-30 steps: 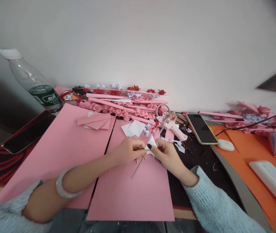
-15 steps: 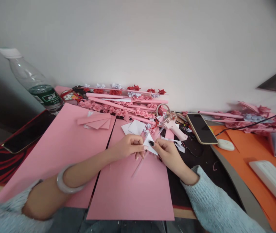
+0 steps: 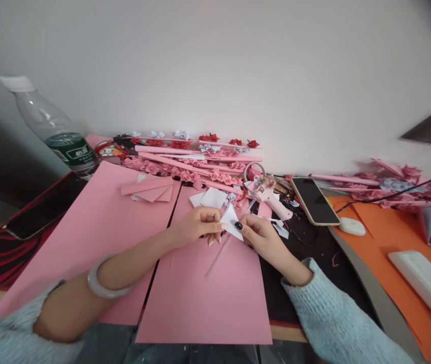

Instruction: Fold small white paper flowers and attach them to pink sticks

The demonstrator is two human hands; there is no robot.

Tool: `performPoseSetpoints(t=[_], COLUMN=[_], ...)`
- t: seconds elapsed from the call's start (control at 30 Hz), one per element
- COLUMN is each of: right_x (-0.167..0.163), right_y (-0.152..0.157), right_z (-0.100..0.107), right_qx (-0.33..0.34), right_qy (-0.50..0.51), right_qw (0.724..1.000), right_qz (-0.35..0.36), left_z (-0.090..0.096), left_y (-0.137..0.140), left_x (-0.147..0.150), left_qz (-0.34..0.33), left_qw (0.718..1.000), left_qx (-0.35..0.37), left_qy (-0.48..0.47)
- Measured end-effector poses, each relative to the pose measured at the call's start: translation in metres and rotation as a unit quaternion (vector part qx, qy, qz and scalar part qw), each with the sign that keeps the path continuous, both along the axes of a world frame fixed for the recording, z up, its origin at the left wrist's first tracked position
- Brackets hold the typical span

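A small white piece of paper (image 3: 231, 220), folded to a triangle, is pinched between both my hands above the pink sheet. My left hand (image 3: 200, 226) grips its left corner between thumb and curled fingers. On the right side, my right hand (image 3: 260, 234) presses it with the thumb on top, and the other fingers are hidden behind. Below the paper a thin clear stick (image 3: 217, 257) lies slanted on the pink sheet (image 3: 204, 303). Just beyond my hands rest white paper squares (image 3: 214, 197) and a pink glue gun (image 3: 274, 201).
Folded pink papers (image 3: 151, 189) lie on a second pink sheet at left. Paper flowers and pink rolled tubes (image 3: 177, 157) line the wall. A plastic bottle (image 3: 67, 136) stands back left. To the right are a phone (image 3: 316, 201), a white mouse (image 3: 352, 226) and orange sheets (image 3: 386, 247).
The white paper has shifted slightly left and its raised tip shows a little more fully. My left fingers have moved slightly left; both hands keep their pinch.
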State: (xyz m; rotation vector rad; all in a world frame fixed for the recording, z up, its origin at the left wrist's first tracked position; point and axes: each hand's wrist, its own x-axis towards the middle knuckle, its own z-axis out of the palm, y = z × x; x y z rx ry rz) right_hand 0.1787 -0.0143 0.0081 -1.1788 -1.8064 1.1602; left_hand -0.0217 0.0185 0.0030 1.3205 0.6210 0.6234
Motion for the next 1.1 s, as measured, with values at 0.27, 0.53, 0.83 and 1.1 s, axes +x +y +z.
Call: performPoseSetpoints(t=[0.27, 0.53, 0.83, 1.1], right_x=[-0.0011, -0.0025, 0.0006, -0.0013], right_y=[-0.0008, -0.0032, -0.0044, -0.0020], right_z=[-0.0019, 0.0010, -0.0031, 0.0012], right_qx=[-0.095, -0.098, -0.126, -0.048], right_qy=[0.106, 0.077, 0.099, 0.080], right_qw=[0.988, 0.990, 0.984, 0.995], right_qz=[0.054, 0.063, 0.073, -0.046], left_z=[0.0018, 0.0037, 0.0022, 0.0038], left_y=[-0.0035, -0.0041, -0.0034, -0.0028], left_x=[0.0000, -0.0034, -0.0042, -0.0018], left_qz=[-0.115, -0.172, -0.189, -0.142], left_qw=[0.993, 0.983, 0.978, 0.987], left_qx=[-0.005, -0.027, -0.030, -0.048], left_qy=[0.038, 0.065, 0.081, 0.049])
